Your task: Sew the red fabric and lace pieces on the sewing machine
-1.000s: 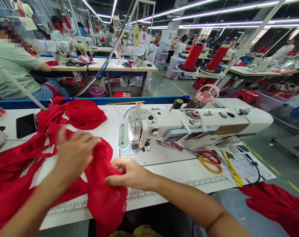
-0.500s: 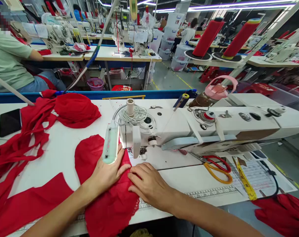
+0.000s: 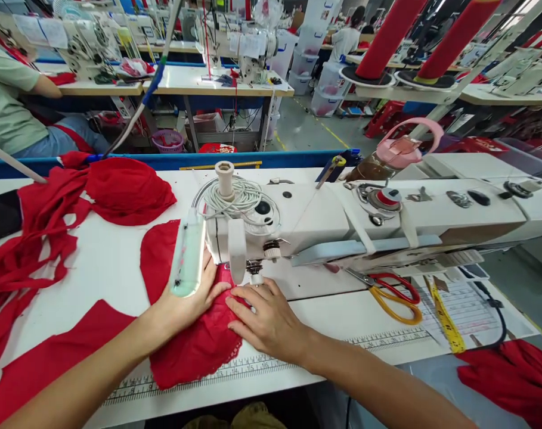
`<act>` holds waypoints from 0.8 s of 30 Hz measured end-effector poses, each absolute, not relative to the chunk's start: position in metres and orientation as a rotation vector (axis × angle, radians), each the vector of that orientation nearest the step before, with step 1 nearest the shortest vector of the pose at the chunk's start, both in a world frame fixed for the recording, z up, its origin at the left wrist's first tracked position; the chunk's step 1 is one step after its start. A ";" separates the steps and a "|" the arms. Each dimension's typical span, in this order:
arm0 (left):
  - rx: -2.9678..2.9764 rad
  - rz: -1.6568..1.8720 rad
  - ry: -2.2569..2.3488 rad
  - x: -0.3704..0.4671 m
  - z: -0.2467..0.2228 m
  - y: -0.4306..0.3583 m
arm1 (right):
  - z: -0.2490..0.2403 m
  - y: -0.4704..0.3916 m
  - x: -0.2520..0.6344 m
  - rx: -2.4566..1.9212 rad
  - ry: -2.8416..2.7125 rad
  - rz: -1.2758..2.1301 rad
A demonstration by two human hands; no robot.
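Observation:
A piece of red fabric (image 3: 194, 351) with a scalloped lace-like edge lies under the head of a white sewing machine (image 3: 318, 217). My left hand (image 3: 185, 307) rests on it left of the needle area, thumb stretched out; a pale green lamp (image 3: 188, 256) hides part of its fingers. Close to the presser foot, my right hand (image 3: 271, 322) presses down on the same fabric with its fingers lying apart. The two hands nearly meet at the fingertips. The machine's head and my hands cover the stitching point.
Red straps and a bundled red cloth (image 3: 130, 190) lie at left, beside another red piece (image 3: 69, 351). Scissors (image 3: 396, 298), a yellow tape measure (image 3: 447, 319) and papers sit at right. A pink-lidded bottle (image 3: 398, 152) stands behind the machine. A person in green sits beyond.
The red fabric has slid away from me, its near edge now further up the table. Both hands have moved slightly forward with it. The camera view has shifted a little.

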State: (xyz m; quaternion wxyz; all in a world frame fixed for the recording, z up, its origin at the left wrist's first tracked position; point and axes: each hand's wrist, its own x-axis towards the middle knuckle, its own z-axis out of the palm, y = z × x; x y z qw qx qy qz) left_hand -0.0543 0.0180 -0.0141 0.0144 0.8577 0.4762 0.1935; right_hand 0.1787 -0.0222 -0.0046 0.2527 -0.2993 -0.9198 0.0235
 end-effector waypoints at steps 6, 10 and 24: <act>2.718 0.510 1.518 -0.045 0.000 -0.004 | -0.006 -0.023 0.179 -0.843 -2.483 0.079; 2.711 0.625 1.524 -0.044 -0.007 -0.008 | -0.006 -0.022 0.179 -0.844 -2.477 0.082; 2.807 0.606 1.361 -0.040 0.010 -0.021 | 0.000 -0.029 0.182 -0.813 -2.516 0.131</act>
